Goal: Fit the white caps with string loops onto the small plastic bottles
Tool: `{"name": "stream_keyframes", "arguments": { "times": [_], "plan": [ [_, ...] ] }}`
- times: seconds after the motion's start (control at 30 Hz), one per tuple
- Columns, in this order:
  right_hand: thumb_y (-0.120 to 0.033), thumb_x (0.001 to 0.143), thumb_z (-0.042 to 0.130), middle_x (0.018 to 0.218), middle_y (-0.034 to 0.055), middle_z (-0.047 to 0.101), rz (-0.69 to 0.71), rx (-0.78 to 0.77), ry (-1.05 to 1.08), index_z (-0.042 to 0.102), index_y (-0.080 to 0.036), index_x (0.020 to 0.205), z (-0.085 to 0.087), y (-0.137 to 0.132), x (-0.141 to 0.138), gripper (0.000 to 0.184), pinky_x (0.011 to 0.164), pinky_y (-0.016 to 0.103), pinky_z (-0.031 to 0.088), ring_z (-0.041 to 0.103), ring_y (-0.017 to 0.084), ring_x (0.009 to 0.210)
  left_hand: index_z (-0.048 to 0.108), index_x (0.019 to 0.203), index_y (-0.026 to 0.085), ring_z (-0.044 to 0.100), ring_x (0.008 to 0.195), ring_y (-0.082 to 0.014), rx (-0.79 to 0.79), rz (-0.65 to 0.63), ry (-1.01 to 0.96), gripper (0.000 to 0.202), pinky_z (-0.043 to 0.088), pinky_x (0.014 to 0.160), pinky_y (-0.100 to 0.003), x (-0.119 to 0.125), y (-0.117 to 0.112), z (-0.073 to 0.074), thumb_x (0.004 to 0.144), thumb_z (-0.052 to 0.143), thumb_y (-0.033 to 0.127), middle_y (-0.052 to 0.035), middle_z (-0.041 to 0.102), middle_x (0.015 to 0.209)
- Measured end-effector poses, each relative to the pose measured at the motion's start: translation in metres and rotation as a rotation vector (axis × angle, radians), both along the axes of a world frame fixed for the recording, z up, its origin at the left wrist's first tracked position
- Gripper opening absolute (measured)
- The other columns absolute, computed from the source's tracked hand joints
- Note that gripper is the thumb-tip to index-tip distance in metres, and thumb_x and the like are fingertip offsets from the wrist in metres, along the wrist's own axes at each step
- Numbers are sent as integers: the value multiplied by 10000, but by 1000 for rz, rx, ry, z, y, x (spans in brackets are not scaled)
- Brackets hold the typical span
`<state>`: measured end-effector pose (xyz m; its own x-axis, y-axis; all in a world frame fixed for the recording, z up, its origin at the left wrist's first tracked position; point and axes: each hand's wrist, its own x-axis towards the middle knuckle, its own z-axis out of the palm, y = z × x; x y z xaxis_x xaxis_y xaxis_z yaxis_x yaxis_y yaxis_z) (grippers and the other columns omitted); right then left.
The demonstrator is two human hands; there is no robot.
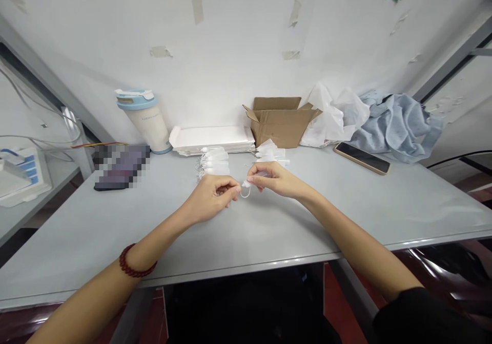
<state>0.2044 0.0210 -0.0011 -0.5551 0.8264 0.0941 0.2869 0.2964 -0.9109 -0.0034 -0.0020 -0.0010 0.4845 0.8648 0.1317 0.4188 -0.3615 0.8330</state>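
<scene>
My left hand (213, 195) is closed in a pinch at one end of a thin white cord loop (245, 196). My right hand (273, 179) is closed on a small white piece (246, 184) from which the loop hangs; the rest of that piece is hidden by my fingers. Just behind my left hand lies a row of small white translucent pouch-like pieces (216, 162) with thin strings at their left ends. More of these white pieces (271, 152) lie in a pile behind my right hand.
Along the wall stand a blue-lidded tumbler (148, 123), a stack of white flat boxes (213, 138), an open cardboard box (279, 128), a white plastic bag (330, 116) and a crumpled blue cloth (400, 126). A phone (362, 158) lies at right, a blurred-out dark item (123, 168) at left.
</scene>
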Motion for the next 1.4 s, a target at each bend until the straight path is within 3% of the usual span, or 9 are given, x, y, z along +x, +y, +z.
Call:
{"name": "stream_keyframes", "arguments": {
  "times": [0.23,0.37,0.5,0.63,0.83,1.0,1.13,1.27,1.4],
  "plan": [
    [-440,835,579,728,3,567,39,-18,-7,592,-157,783,-1,3,1,288,598,246,408,503,99,610,648,748,141,542,521,-100,29,7,43,208,438,532,-215,2,1,-1,847,510,260,-11,638,665],
    [-466,905,456,740,20,572,-121,112,-102,583,-154,845,-2,12,7,342,630,264,412,523,126,653,635,737,148,516,551,-120,308,75,219,229,383,551,-238,3,3,-7,859,465,243,-17,625,640],
    [-322,902,492,861,74,624,-445,476,-361,562,-139,956,-12,30,21,203,688,293,396,552,177,754,613,719,147,532,571,-148,509,130,517,266,334,546,-261,3,4,-14,873,412,226,-51,646,674],
    [-155,868,506,1001,118,633,-442,595,-569,581,-138,975,-19,39,28,132,767,304,403,560,223,915,615,725,135,575,579,-185,561,176,772,314,282,498,-266,5,3,-17,896,380,253,-91,669,704],
    [-58,826,522,1151,160,606,-425,575,-982,615,-118,1057,-20,37,23,256,826,348,396,519,292,1063,646,788,102,609,576,-222,606,112,937,348,288,477,-273,9,1,-23,909,345,229,-131,675,724],
    [-116,846,539,997,182,664,-475,557,-1108,659,-115,962,-16,35,27,167,758,356,400,562,298,982,619,650,128,550,493,-180,554,72,930,362,236,462,-269,9,-2,-23,882,355,215,-109,630,595],
    [-115,827,560,937,184,684,-463,487,-1153,691,-120,863,-11,33,28,136,699,334,399,601,285,915,399,441,183,344,388,-120,407,77,790,365,169,449,-276,2,2,-14,802,418,233,-21,432,423],
    [-149,812,590,918,177,688,-409,429,-1092,692,-124,857,-13,33,26,115,661,318,393,613,289,903,231,462,196,272,423,-108,332,218,592,370,179,465,-271,-8,14,-4,776,419,253,19,305,425],
    [-181,778,608,838,129,679,-381,397,-939,667,-165,761,-19,32,26,63,597,292,349,604,248,789,205,481,205,264,458,-105,322,329,457,359,207,480,-266,-16,22,2,765,419,255,31,284,451]
  ]
}}
